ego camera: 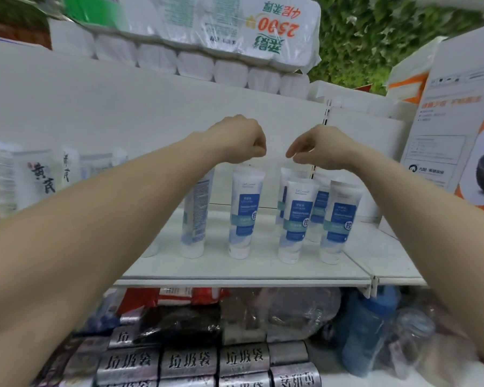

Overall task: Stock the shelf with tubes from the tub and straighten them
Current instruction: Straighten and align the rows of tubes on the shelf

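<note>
- Single head-worn view, wide-angle, edges bowed.
- Faces forward and slightly down into a white shelf (243, 272), close range.
- Both forearms enter from bottom corners, reaching away from lens.
- Upper shelf goods at top, lower shelf goods at bottom.
- No second view.
</note>
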